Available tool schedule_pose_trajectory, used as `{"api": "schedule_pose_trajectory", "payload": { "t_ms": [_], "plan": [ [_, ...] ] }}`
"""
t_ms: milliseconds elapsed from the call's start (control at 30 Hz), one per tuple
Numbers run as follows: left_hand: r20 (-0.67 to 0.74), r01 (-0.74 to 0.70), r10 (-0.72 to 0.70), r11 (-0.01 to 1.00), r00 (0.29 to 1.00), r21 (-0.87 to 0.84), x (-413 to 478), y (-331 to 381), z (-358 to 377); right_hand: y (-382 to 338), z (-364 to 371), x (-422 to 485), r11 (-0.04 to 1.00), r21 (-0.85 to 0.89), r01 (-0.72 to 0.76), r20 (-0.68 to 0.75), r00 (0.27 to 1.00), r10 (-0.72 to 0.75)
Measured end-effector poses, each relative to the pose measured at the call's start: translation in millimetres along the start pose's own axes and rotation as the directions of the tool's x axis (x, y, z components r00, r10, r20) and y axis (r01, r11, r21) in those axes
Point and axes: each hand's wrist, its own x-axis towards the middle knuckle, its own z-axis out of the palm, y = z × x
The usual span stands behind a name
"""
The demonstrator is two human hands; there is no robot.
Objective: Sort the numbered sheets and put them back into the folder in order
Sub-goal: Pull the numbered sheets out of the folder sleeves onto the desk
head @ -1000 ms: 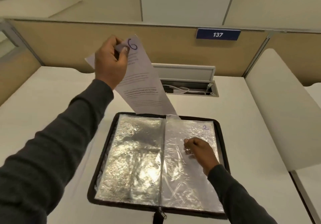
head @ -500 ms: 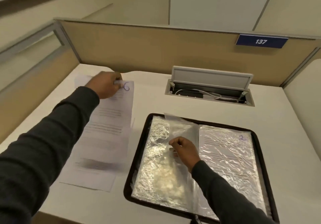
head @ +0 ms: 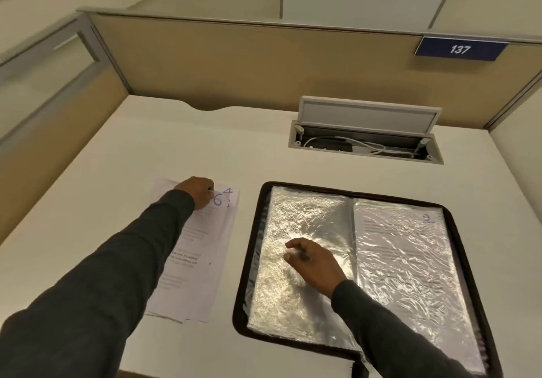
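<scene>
One open folder (head: 240, 322) lies on the counter (head: 205, 143) at lower right of the frame, showing two plastic sleeve pages, the right one holding a single sheet marked 2 (head: 404, 260). Left of it lies one pile of loose sheets (head: 190, 275) showing three numerals: 6 on top, a 4 and a half-hidden one behind. Of the two hands, the left hand (head: 195, 191) pinches the top edge of the sheet marked 6 (head: 205, 231) with curled fingers, while the right hand (head: 313, 263) rests with loosely curved fingers on the left sleeve (head: 281, 298).
</scene>
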Motion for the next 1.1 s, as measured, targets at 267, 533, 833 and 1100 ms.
{"api": "schedule_pose_trajectory", "payload": {
  "t_ms": [267, 533, 833, 1100],
  "plan": [
    [-0.050, 0.046, -0.047, 0.999, 0.998, -0.018, 11, 4, 25, 51, -33, -31, 0.972, -0.224, -0.069, -0.254, 0.967, 0.011],
    [-0.088, -0.128, 0.117, 0.984, 0.989, -0.125, 4, 89, 40, 109, -74, -82, 0.746, -0.366, -0.557, -0.486, 0.798, 0.357],
    [-0.062, -0.379, 0.374, 0.914, 0.925, -0.144, -30, 238, 75, 143, -92, -103, 0.708, -0.308, -0.635, -0.415, 0.760, 0.501],
    [0.076, -0.515, 0.526, 0.847, 0.847, -0.131, -64, 328, 119, 153, -115, -115, 0.911, 0.010, -0.413, -0.429, 0.821, 0.377]
  ]
}}
